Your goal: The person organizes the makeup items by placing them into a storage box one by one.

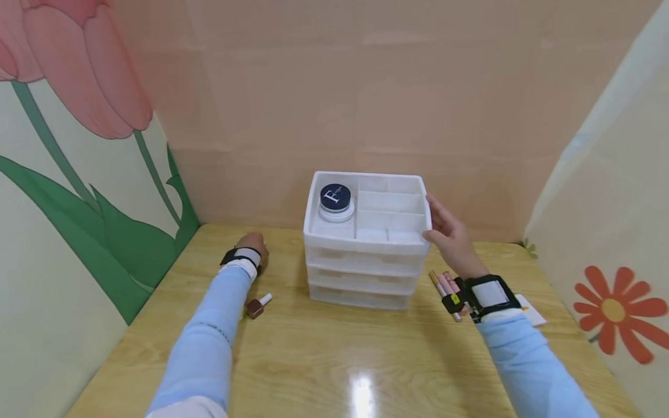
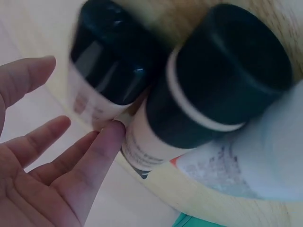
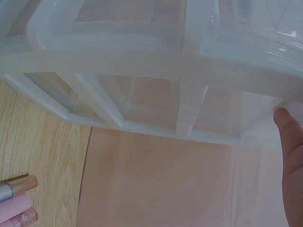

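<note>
A white plastic drawer organiser (image 1: 366,261) stands at the back middle of the wooden table (image 1: 334,360). Its top tray holds a round jar with a dark blue lid (image 1: 335,200). My right hand (image 1: 449,235) rests with straight fingers against the organiser's right top edge; the right wrist view shows the thumb (image 3: 293,161) beside the organiser wall (image 3: 142,61). My left hand (image 1: 253,247) lies on the table left of the organiser. In the left wrist view it (image 2: 47,179) is spread open, one fingertip touching two black-capped bottles (image 2: 109,71) (image 2: 218,80). These bottles are hidden in the head view.
A small nail polish bottle (image 1: 258,306) lies by my left forearm. Several lip gloss tubes (image 1: 444,287) (image 3: 16,203) lie under my right wrist, a white card (image 1: 530,310) beside them. Painted walls close in left, right and back. A white printed container (image 2: 265,161) lies next to the bottles.
</note>
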